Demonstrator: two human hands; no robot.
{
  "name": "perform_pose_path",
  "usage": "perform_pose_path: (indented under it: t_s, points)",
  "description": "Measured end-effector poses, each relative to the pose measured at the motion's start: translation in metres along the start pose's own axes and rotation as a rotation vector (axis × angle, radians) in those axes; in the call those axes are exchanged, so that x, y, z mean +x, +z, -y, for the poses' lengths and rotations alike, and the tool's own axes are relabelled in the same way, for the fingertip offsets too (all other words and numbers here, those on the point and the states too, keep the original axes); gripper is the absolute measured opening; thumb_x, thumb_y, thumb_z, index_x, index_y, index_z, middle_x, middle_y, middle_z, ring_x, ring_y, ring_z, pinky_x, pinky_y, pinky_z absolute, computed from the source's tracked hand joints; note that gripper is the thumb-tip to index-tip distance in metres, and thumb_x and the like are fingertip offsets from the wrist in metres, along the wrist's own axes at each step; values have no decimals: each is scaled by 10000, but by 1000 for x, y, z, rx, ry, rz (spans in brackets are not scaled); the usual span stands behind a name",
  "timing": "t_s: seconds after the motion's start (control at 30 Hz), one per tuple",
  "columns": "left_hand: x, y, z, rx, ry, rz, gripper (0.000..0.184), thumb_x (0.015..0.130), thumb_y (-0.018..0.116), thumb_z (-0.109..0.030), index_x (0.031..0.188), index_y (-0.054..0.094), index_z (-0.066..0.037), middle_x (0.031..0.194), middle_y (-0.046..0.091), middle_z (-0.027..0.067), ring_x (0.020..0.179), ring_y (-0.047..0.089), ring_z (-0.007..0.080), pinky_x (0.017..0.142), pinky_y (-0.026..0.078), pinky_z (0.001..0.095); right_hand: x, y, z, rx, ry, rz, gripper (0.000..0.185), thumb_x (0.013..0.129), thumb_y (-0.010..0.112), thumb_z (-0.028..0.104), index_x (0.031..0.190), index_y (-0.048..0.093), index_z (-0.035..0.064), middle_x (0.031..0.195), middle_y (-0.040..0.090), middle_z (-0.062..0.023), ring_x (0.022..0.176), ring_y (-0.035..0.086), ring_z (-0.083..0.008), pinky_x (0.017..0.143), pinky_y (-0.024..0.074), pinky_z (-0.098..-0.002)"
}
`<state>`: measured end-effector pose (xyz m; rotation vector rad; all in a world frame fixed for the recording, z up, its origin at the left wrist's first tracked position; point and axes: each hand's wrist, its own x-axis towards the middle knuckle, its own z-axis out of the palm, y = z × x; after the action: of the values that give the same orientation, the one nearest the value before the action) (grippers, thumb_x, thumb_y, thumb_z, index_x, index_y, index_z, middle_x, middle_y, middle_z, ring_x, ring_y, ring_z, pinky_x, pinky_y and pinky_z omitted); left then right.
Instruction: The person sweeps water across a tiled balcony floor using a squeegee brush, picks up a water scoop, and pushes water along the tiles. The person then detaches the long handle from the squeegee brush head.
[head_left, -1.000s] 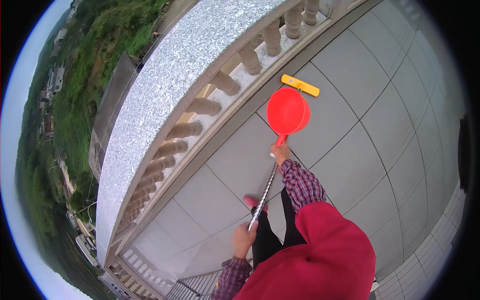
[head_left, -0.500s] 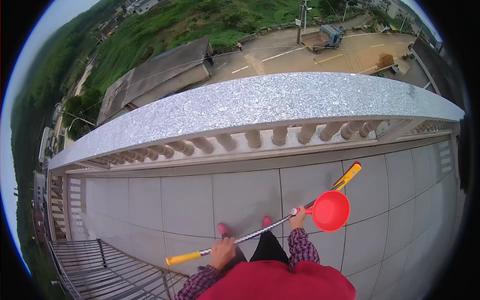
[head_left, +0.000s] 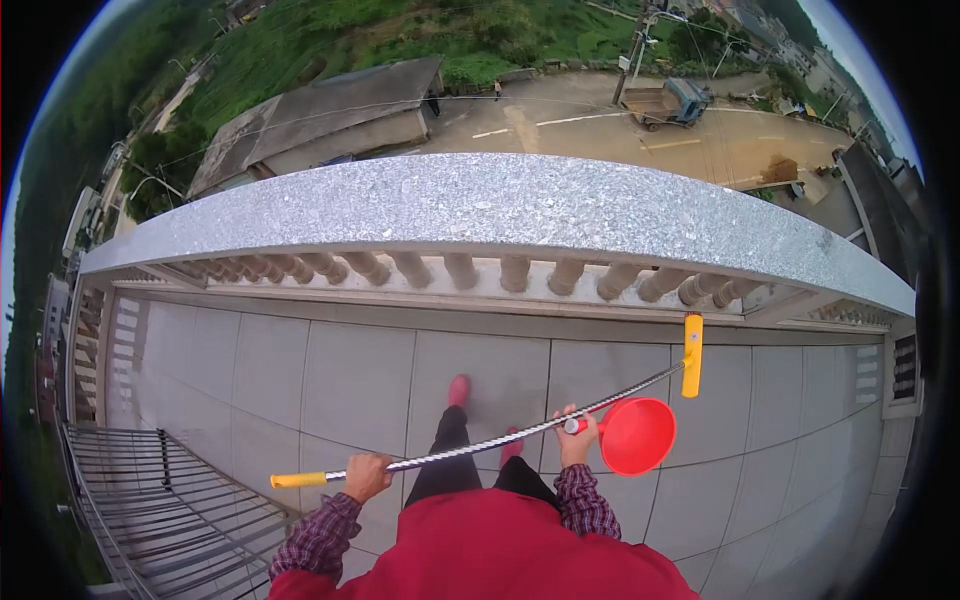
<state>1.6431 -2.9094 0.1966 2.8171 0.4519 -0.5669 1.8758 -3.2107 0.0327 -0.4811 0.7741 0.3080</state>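
A long striped pole runs across in front of my body, with a yellow grip at its left end and a yellow crosspiece at its right end. My left hand is wrapped round the pole near the yellow grip. Farther right, my right hand holds the handle of a red dipper against the pole. The dipper's round bowl lies just below the pole, and its inside faces up.
A granite-topped railing with balusters curves along the front of the tiled floor. At the lower left stands a metal rack. Beyond the railing are a road, a truck and a grey-roofed building.
My view has turned toward the railing and road. The pole now lies across my body, its crosspiece has swung to the right, and one foot has stepped forward. Both hands have kept their hold.
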Motion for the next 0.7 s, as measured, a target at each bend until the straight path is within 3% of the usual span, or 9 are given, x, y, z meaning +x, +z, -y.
perform_pose_path:
  t_s: [0.1, 0.2, 0.27, 0.33, 0.37, 0.43, 0.53, 0.6, 0.7]
  points:
    - [5, -32, 56, -8, -6, 58, 103, 607, 565, -187, 671, 592, -112, 614, 567, 92, 577, 555, 282, 546, 430, 389, 20, 10, 50, 241, -103, 1, 360, 743, 445, 195, 1038, 421, -11, 912, 524, -98, 825, 524, -193, 825, 374, -403]
    - [34, -37, 109, -54, 125, 37, 99, 609, 567, -196, 654, 595, -113, 595, 564, 87, 567, 553, 282, 541, 429, 384, 21, 17, 61, 92, -151, -2, 320, 746, 455, 201, 993, 432, -1, 903, 525, -91, 794, 521, -201, 804, 383, -402]
    - [69, -29, 135, 101, 155, 111, 100, 609, 585, -201, 639, 593, -105, 608, 565, 89, 580, 556, 281, 564, 427, 386, 15, 27, 37, 58, -268, -122, 237, 740, 468, 135, 943, 437, 15, 870, 512, -89, 753, 514, -190, 769, 397, -381]
    - [108, -8, 144, 197, 207, 78, 97, 606, 599, -191, 642, 593, -102, 624, 568, 86, 608, 566, 273, 597, 423, 385, 27, -1, 14, -794, -589, -36, 242, 694, 484, 7, 927, 421, 20, 838, 491, -98, 756, 505, -179, 737, 407, -351]
    - [126, -8, 128, 118, 200, -29, 77, 599, 601, -166, 641, 593, -102, 637, 571, 81, 637, 574, 263, 619, 420, 380, 21, 0, -1, -787, -589, -43, 242, 694, 484, 7, 927, 421, 20, 838, 491, -98, 756, 505, -179, 737, 407, -351]
    - [164, 14, 105, 20, 188, -108, 76, 565, 588, -159, 608, 579, -98, 622, 568, 76, 618, 567, 260, 571, 413, 375, 10, 5, -28, -1289, -786, 46, 303, 654, 472, -87, 939, 444, 9, 777, 462, -82, 757, 494, -177, 687, 418, -292]
    - [197, 13, 96, -2, 182, -182, 60, 519, 562, -132, 562, 563, -91, 589, 557, 79, 590, 557, 260, 545, 405, 369, 2, -5, -51, -1514, -847, 24, 383, 595, 496, -132, 955, 447, -9, 791, 464, -91, 751, 498, -190, 691, 426, -306]
    - [210, 9, 98, 3, 177, -207, 67, 500, 553, -127, 557, 563, -92, 582, 554, 82, 587, 555, 258, 550, 402, 365, -10, -1, -55, -1431, -708, -48, 425, 576, 506, -130, 978, 450, -5, 816, 481, -99, 756, 507, -202, 706, 425, -306]
    - [219, 2, 98, 51, 282, -202, 60, 479, 563, -128, 532, 557, -99, 568, 546, 84, 580, 550, 245, 591, 389, 348, -20, 2, -62, -1631, -584, -172, 429, 592, 542, -101, 995, 450, 15, 845, 496, -110, 766, 516, -209, 709, 425, -304]
